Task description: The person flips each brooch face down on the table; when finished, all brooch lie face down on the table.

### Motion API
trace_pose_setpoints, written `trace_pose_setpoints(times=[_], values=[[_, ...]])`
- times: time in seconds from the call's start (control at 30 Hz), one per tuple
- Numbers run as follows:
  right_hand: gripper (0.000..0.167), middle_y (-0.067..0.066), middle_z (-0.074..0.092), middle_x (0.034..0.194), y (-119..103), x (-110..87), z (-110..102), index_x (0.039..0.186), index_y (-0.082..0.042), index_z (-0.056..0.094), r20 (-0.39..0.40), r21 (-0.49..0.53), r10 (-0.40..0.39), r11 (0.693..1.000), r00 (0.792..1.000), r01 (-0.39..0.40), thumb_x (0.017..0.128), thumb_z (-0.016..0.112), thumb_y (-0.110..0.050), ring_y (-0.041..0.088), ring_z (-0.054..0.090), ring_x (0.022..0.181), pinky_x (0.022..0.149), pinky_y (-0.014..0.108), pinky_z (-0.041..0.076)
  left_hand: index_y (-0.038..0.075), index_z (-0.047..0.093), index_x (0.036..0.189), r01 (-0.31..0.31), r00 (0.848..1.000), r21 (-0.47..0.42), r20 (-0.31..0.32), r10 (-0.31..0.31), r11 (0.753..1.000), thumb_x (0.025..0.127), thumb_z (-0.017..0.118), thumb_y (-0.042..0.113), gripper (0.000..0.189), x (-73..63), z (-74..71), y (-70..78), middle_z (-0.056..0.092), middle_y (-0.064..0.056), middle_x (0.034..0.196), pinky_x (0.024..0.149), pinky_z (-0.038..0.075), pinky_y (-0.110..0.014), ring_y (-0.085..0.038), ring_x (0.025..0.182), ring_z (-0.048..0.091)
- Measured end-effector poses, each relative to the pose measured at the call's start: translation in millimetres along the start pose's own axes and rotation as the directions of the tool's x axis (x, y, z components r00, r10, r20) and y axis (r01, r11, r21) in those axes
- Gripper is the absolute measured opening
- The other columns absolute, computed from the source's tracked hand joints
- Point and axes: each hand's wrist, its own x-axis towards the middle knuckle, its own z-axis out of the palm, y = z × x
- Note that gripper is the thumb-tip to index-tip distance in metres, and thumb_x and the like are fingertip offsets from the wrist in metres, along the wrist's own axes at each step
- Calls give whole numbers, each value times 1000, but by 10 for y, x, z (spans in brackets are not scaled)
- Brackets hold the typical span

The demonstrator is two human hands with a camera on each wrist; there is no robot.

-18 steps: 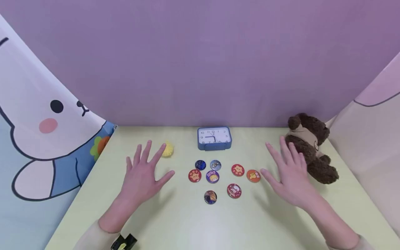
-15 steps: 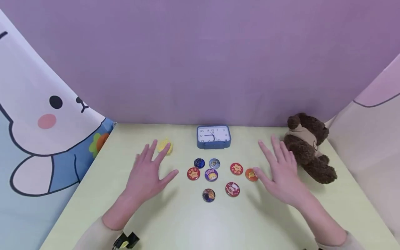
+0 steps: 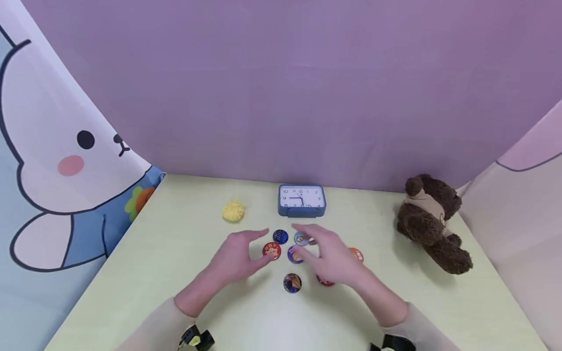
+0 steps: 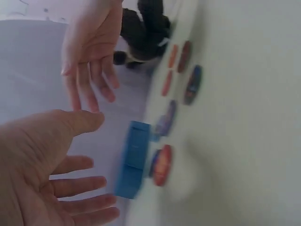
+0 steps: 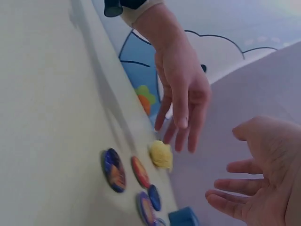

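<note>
One yellow lump [image 3: 233, 210] lies left; then one left hand [image 3: 234, 258] and one right hand [image 3: 335, 256], apart and holding nothing, point inward above eight round badges [image 3: 291, 283], flat and equally wide every way, on the table [image 3: 131, 278]. One blue clock [image 3: 301, 201] sits behind, its long axis left to right, and one brown bear [image 3: 421, 219] lies far right. The right hand hides one red badge [image 4: 167, 82] from the head view and partly covers others, whose prints blur in the wrist views.
</note>
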Motion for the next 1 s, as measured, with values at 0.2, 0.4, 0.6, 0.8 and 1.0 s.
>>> trace_pose_setpoints(times=[0.2,0.4,0.6,0.8,1.0], values=[[39,10,73,131,-20,159,226,137,-11,70,101,-48,37,998,994,-32,101,73,-27,27,72,111,93,45,62,8,77,126,0,995,91,97,-9,996,82,92,30,51,112,219,-147,79,-13,124,111,54,-55,-35,119,73],[36,10,75,120,47,196,332,131,-9,72,134,-214,24,977,991,6,98,77,-22,21,68,104,92,41,63,7,77,128,-69,989,136,140,50,988,82,92,30,54,209,405,-161,82,-9,112,94,61,-45,-26,100,74],[36,7,77,115,85,306,519,127,-10,75,161,-336,-3,940,987,58,94,80,-25,22,69,107,101,45,59,10,81,121,-28,993,216,114,3,976,78,95,25,48,200,420,-179,83,-6,103,85,62,-41,-22,91,69],[35,0,78,113,166,368,670,123,-16,78,195,-390,17,919,981,62,91,83,-28,15,58,97,100,42,52,11,85,104,-48,995,260,99,22,965,81,94,28,30,212,404,-218,82,-1,89,76,57,-31,-12,78,58],[27,-3,79,109,212,362,715,115,-17,80,131,-406,-18,911,991,70,90,83,-23,15,59,95,93,40,49,11,85,97,-153,988,255,74,139,955,87,89,27,19,203,407,-247,79,0,81,64,50,-24,-9,69,51]])
